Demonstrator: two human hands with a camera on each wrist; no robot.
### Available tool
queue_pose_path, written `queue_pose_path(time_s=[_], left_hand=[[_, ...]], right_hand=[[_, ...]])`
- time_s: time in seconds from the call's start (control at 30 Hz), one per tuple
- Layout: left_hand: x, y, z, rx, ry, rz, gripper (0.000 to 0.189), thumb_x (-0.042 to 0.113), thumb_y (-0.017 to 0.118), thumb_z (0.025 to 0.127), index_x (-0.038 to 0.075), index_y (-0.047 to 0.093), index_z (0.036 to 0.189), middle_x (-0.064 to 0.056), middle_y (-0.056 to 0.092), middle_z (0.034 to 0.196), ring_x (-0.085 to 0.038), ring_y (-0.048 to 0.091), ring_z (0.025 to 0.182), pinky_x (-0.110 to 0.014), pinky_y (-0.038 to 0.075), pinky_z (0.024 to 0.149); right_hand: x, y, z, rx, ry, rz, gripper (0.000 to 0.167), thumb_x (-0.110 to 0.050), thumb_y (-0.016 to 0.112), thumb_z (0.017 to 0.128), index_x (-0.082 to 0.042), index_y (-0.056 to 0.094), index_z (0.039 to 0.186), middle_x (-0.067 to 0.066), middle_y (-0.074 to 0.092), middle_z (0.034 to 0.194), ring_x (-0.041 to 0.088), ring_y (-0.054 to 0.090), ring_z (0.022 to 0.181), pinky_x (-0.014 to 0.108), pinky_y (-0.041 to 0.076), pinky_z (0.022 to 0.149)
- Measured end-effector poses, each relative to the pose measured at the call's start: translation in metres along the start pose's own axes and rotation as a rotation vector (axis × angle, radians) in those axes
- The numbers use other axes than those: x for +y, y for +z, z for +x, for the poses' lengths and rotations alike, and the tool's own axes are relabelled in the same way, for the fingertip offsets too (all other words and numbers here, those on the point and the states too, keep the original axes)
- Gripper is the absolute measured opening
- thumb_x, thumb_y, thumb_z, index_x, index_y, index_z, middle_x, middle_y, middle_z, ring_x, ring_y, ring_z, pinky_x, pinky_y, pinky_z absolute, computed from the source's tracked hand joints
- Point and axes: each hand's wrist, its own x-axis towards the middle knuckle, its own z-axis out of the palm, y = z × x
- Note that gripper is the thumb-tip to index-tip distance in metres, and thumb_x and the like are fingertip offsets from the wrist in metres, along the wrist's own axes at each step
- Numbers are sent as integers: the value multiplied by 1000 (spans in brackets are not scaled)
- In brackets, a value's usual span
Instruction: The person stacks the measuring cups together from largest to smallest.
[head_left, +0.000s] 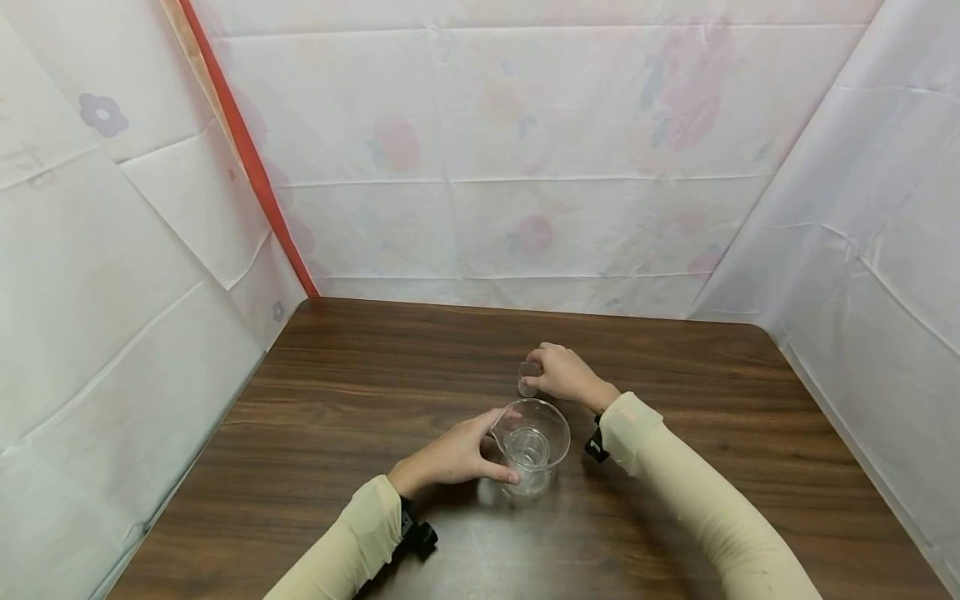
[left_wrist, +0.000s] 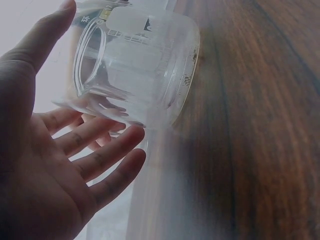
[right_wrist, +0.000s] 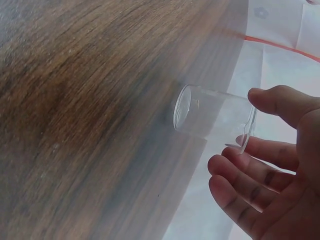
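A large glass beaker with a spout stands on the table in the head view. Inside it sits a smaller clear glass vessel, its round rim showing through the wall in the left wrist view. My left hand holds the large beaker from the left, thumb on the near side and fingers around the far side. Just beyond it, my right hand pinches a small clear glass beaker at its rim between thumb and fingers. Whether that small beaker's base touches the table I cannot tell.
The dark wood-grain table reaches back to a pale patterned curtain. White sheets hang along both sides, and a red strip runs down the back left corner.
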Motion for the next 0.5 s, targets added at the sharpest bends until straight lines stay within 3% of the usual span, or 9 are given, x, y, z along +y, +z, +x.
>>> queue_pose_path(time_s=[0.5], left_hand=[[-1, 0, -1, 6, -8, 13, 92, 53, 79, 75, 26, 33, 151, 15, 49, 144, -11, 52, 126, -38, 46, 102]], right_hand=[[-6, -3, 0, 9, -27, 10, 38, -29, 72, 88, -2, 68, 114, 8, 65, 101, 21, 63, 87, 37, 54, 76]])
